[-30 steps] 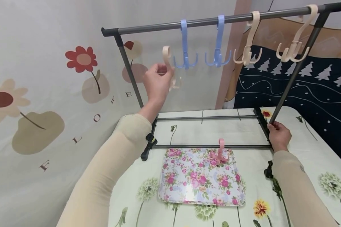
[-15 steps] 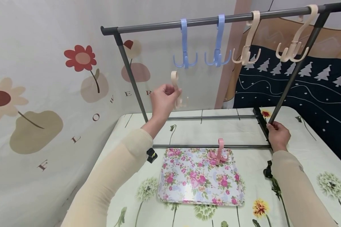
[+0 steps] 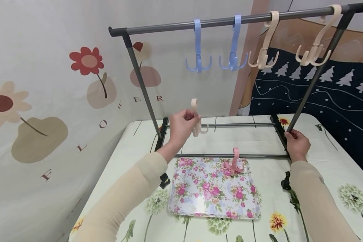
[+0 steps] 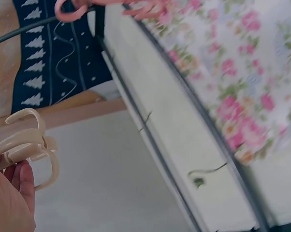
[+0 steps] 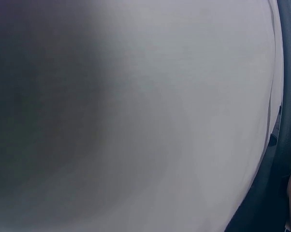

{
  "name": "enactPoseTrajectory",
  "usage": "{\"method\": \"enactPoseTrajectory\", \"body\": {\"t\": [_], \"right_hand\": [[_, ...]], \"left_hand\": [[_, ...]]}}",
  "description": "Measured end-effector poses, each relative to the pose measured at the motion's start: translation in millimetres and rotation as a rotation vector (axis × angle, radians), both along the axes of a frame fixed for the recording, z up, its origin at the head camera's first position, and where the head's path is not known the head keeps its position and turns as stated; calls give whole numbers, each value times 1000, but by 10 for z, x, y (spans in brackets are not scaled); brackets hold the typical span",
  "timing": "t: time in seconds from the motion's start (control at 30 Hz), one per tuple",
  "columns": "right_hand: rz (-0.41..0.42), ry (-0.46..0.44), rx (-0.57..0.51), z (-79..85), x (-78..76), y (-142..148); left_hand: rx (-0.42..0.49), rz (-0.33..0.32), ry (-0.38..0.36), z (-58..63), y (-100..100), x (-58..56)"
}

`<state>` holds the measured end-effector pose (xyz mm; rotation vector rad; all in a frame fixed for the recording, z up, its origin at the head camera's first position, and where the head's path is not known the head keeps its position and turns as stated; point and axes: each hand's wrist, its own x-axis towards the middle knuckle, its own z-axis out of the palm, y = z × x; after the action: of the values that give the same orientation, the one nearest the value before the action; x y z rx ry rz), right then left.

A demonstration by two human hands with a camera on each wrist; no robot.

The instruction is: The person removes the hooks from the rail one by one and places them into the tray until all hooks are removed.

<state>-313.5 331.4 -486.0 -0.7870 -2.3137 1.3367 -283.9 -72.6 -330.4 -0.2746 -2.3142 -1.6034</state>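
Note:
My left hand (image 3: 181, 129) pinches a cream multi-prong hook (image 3: 196, 122) by its stem, in front of the rack's left side and well below the top bar. In the left wrist view the cream hook's curved prongs (image 4: 27, 137) stick out beyond the fingertips. My right hand (image 3: 297, 144) grips the foot of the dark metal rack's right upright (image 3: 305, 90). Two blue hooks (image 3: 198, 47) and two cream hooks (image 3: 269, 40) hang from the top bar (image 3: 169, 28). A pink hook (image 3: 234, 164) lies on a floral tray (image 3: 211, 191).
The rack's two lower bars (image 3: 230, 156) run across the table behind the tray. Flower-printed cloth (image 3: 326, 174) covers the table. A light flower-print curtain (image 3: 48, 40) hangs at left, and a navy tree-print cloth (image 3: 320, 97) at right.
My left hand has come down and slightly right with the cream hook, away from the top bar. The right hand stays on the upright.

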Motion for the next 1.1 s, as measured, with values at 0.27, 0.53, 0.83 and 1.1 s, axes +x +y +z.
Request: {"method": "enactPoseTrajectory", "body": {"t": [0.27, 0.53, 0.83, 1.1], "right_hand": [[6, -4, -12, 8, 3, 2], [6, -20, -48, 2, 25, -7], [6, -15, -20, -1, 20, -2], [-1, -10, -2, 25, 36, -20]], "left_hand": [[-35, -52, -71, -356, 102, 144], [-55, -93, -112, -612, 179, 282], [-62, -113, -156, -792, 239, 396], [-92, -105, -210, -986, 301, 514]]}}
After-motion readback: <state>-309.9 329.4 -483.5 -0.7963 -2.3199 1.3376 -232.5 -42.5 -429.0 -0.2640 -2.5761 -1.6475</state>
